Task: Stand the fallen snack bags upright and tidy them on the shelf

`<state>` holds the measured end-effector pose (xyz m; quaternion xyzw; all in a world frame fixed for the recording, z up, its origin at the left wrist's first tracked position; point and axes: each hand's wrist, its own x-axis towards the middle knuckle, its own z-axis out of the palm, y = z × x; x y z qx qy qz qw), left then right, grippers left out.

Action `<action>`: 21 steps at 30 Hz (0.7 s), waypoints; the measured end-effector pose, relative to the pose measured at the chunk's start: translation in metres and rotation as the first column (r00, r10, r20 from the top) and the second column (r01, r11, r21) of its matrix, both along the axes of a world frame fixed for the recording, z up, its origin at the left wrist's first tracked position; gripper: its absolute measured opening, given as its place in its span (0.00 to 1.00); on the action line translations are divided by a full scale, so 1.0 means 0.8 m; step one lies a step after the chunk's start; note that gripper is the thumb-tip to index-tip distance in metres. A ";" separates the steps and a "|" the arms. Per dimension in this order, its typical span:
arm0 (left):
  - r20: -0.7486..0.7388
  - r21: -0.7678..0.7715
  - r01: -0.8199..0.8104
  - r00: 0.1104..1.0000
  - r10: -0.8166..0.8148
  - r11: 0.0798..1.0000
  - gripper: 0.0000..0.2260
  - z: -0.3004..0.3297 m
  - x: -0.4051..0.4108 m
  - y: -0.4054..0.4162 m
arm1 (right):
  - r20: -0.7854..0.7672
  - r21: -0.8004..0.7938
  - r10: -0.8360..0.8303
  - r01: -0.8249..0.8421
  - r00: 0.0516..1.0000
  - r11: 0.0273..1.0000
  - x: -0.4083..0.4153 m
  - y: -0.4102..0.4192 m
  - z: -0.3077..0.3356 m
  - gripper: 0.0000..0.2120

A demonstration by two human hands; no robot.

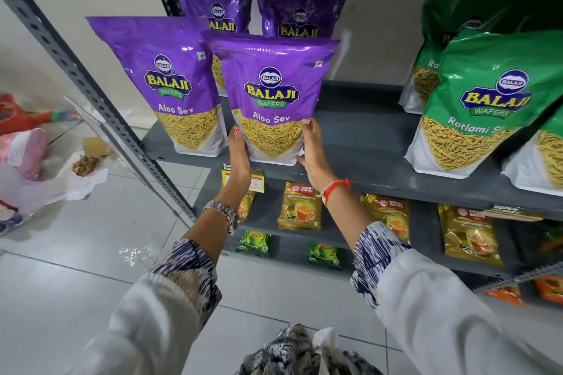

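Note:
A purple Aloo Sev bag stands upright at the front of the grey shelf. My left hand presses its lower left side and my right hand grips its lower right side. Another purple Aloo Sev bag stands upright just to its left. Two more purple bags stand behind them. Green Ratlami Sev bags stand upright on the right of the same shelf, overlapping each other.
A bare stretch of shelf lies between the purple and green bags. Tea packets fill the lower shelves. The slotted shelf post runs diagonally on the left. Bags and litter lie on the tiled floor at far left.

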<state>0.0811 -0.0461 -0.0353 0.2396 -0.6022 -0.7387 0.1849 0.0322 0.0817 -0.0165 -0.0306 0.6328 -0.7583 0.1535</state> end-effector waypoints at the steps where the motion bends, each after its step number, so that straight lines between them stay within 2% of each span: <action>1: 0.009 -0.002 0.001 1.000 -0.001 1.000 0.26 -0.002 0.000 -0.002 | 0.000 0.003 -0.003 0.003 1.000 1.000 0.000 -0.002 0.000 0.23; 14: 0.014 0.020 0.016 1.000 -0.017 1.000 0.25 0.010 0.012 0.003 | 0.019 -0.028 -0.041 0.041 0.999 0.999 0.003 -0.005 0.002 0.23; 19: 0.013 -0.029 -0.007 1.000 0.007 1.000 0.26 0.008 0.016 0.006 | -0.003 -0.027 -0.046 0.046 0.999 0.999 0.006 -0.003 0.002 0.24; 21: -0.001 -0.116 -0.029 1.000 0.029 0.993 0.25 0.016 0.023 0.016 | -0.071 0.015 -0.067 0.069 0.995 0.998 0.010 0.001 0.000 0.26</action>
